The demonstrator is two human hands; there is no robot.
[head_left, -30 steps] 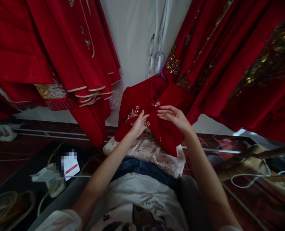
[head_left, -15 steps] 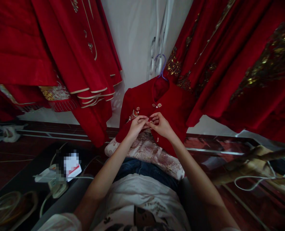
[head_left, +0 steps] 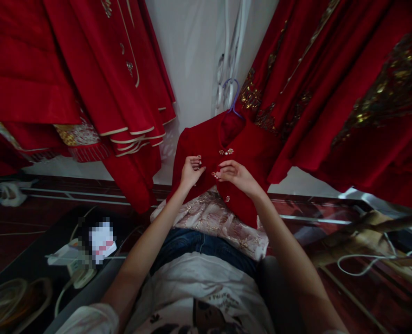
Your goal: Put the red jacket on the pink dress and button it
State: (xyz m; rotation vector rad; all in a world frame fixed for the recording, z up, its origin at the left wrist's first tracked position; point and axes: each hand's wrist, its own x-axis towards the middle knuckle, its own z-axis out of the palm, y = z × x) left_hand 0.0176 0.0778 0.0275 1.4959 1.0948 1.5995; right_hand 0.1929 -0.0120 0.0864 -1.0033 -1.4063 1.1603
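Note:
A red jacket (head_left: 254, 148) hangs in front of me on a purple hanger (head_left: 234, 99). A jewelled clasp (head_left: 226, 152) sits below its collar, and a small beaded clasp piece (head_left: 228, 199) lies lower on the right front edge. My right hand (head_left: 240, 178) pinches the right front edge at the middle beaded clasp (head_left: 215, 175), whose loop sticks out past the fingertips. On the left front panel rests my left hand (head_left: 191, 172), thumb apart from the fingers, partly covering a beaded ornament (head_left: 199, 159). Below, pale patterned cloth (head_left: 209, 218) shows between the parted front edges.
Red garments (head_left: 122, 93) hang on the left, and sequinned red garments (head_left: 331, 93) on the right. White hangers (head_left: 228, 55) dangle against the wall. At lower left, a power strip (head_left: 82, 276) and a blurred white box lie on a dark surface. A white cable (head_left: 359, 266) loops at right.
My hands, together at the middle clasp before, have parted. The left has moved left onto the panel and its fingers have loosened. The right stays at the clasp, which now shows.

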